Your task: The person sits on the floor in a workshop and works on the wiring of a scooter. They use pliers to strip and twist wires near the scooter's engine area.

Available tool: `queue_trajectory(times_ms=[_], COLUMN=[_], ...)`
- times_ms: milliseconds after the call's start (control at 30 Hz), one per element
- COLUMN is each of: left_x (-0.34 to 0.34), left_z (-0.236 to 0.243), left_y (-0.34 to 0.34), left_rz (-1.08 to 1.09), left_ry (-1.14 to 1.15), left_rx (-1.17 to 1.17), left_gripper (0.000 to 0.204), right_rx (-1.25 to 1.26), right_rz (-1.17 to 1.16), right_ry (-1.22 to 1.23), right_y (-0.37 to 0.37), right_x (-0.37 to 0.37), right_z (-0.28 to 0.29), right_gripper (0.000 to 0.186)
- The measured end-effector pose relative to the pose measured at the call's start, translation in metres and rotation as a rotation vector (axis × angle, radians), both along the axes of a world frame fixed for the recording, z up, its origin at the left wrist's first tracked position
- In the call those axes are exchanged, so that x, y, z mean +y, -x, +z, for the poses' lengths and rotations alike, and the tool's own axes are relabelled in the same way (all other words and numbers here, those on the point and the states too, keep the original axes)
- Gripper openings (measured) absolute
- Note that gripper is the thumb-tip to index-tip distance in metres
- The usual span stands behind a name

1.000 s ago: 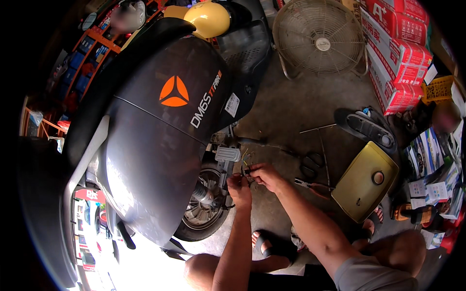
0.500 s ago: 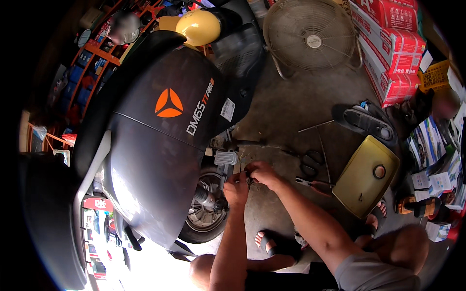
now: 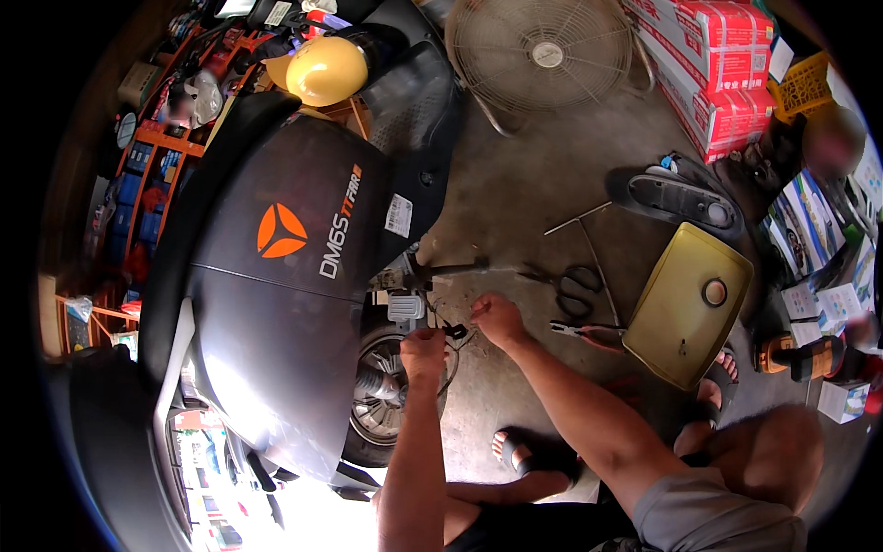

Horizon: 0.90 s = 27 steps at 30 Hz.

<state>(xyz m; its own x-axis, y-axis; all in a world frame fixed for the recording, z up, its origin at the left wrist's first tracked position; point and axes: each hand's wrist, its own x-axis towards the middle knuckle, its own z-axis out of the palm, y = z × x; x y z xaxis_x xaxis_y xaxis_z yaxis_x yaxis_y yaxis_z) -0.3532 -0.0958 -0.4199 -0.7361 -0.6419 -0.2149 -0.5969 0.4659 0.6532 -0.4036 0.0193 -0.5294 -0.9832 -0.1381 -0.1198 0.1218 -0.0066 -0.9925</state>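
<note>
On the floor [image 3: 515, 198] are laid scissors [image 3: 559, 279], pliers [image 3: 589, 332], a T-bar [image 3: 598, 267], a tray [image 3: 676, 304] and a dark panel [image 3: 685, 201]; a fan [image 3: 544, 55], boxes [image 3: 727, 101] and a scooter [image 3: 285, 359] are also supported.

The back of my left hand [image 3: 423, 355] hides most of its fingers, so I can't tell how they meet the black piece [image 3: 454, 331] beside them, itself too small to make out. Whatever my right hand [image 3: 498, 320] may pinch is too tiny to see. My left forearm [image 3: 414, 460] and the grey panel [image 3: 276, 350] cover parts of the wheel [image 3: 371, 420]. The top edge cuts off the fan [image 3: 543, 83] and red boxes [image 3: 736, 120]; the speck [image 3: 682, 348] in the tray [image 3: 676, 294] is too small to name.
</note>
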Motion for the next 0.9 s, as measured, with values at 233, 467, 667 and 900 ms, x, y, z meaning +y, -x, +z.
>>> queue_trajectory(times_ms=[233,467,667,900], left_x=[0.004,0.001,0.007,0.006], left_z=[0.002,0.005,0.011,0.006], left_y=[0.007,0.001,-0.002,-0.003], left_rz=[-0.071,0.019,0.110,0.104], left_ry=[0.066,-0.012,-0.248,-0.295], left_rx=[0.024,0.078,0.116,0.173], left_gripper=[0.019,0.018,0.027,0.026], right_rx=[-0.665,-0.866,-0.870,-1.112], right_rz=[0.251,0.387,0.378,0.220], right_ry=[0.408,0.807,0.860,0.954], right_y=[-0.014,-0.029,-0.030,-0.035], right_x=[-0.002,-0.007,-0.012,-0.014], right_z=[-0.031,0.010,0.002,-0.010], right_gripper=[0.010,0.017,0.013,0.015])
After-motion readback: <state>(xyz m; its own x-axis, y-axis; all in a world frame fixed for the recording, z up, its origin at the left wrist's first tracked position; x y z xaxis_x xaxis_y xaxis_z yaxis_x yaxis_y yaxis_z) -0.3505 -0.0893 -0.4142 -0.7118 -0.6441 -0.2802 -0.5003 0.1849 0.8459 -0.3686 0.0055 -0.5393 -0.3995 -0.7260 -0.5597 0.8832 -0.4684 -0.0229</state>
